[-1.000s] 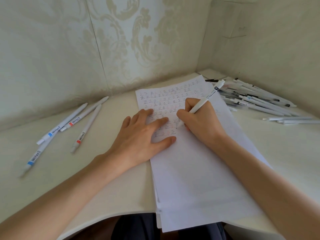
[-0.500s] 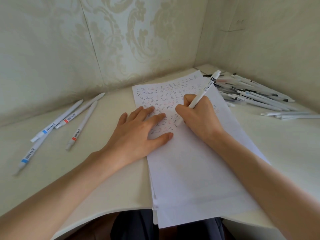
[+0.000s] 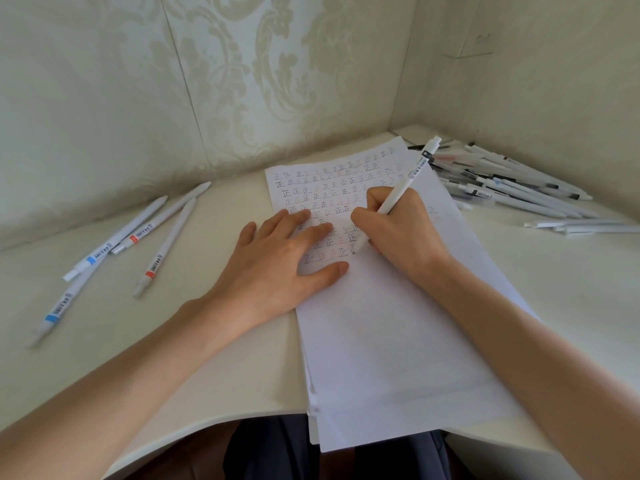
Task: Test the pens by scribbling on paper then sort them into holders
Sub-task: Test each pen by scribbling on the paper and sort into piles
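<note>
A stack of white paper lies on the desk, its upper half filled with rows of small written marks in black, red and blue. My right hand grips a white pen with its tip on the paper at the end of the lowest row. My left hand rests flat on the sheet, fingers spread, just left of the pen tip. Several white pens with blue or red bands lie loose at the left. A pile of white pens lies at the back right.
The cream desk sits in a corner between wallpapered walls. Its curved front edge runs below my arms, with dark clothing under it. No holder is in view.
My right hand with the pen has stayed at the end of the lowest row, shifting only slightly. The left hand keeps pressing the paper. The view has tilted a little.
</note>
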Tool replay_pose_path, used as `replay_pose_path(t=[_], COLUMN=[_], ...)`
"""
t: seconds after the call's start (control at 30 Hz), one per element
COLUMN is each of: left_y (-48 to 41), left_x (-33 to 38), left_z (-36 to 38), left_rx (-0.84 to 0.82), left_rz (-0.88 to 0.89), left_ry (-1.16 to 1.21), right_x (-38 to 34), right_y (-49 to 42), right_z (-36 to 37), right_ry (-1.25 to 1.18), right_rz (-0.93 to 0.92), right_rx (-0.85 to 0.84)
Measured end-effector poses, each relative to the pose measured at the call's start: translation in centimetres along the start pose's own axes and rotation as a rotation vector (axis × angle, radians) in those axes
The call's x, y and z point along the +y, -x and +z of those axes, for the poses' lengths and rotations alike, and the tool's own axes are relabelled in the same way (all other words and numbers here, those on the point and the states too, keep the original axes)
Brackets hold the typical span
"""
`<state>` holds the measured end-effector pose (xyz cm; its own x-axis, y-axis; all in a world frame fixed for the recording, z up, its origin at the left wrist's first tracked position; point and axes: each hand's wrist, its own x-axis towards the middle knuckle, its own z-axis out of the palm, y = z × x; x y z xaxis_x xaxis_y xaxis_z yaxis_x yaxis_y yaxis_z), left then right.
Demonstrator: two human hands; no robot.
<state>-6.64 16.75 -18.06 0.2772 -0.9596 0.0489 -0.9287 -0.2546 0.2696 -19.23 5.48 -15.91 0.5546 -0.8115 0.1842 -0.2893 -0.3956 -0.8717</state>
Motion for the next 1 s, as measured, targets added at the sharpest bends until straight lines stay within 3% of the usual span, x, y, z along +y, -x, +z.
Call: replay_pose_path(t=[0.57,0.67,0.73,0.83,1.0], left_y=[0.0,0.0,-0.1,-0.2,0.4], left_x=[-0.2,-0.3,-0.4,-0.6,-0.2], left_z=[0.2,0.1,0.1,0.2,-0.7], left_rx=[0.012,0.032,0.068,0.152,0.284], left_rz=[0.018,0.029,0.037,0.065,0.196], left_ry=[0.007,0.013,0.032,0.126,0.416], right_x=[0.0,0.4,0.5,0.2,0.1], right_y=[-0.2,-0.8,-1.0,-1.2,-0.9], right_z=[-0.6,-1.3,-1.8,-2.0,-1.3], right_ry=[-0.06,-0.157,-0.352,-0.607,-0.588], right_rz=[0.009,-0.027,-0.003,0.051,0.019], right_rx=[0.077,0.098,0.082,0.08,-0.061])
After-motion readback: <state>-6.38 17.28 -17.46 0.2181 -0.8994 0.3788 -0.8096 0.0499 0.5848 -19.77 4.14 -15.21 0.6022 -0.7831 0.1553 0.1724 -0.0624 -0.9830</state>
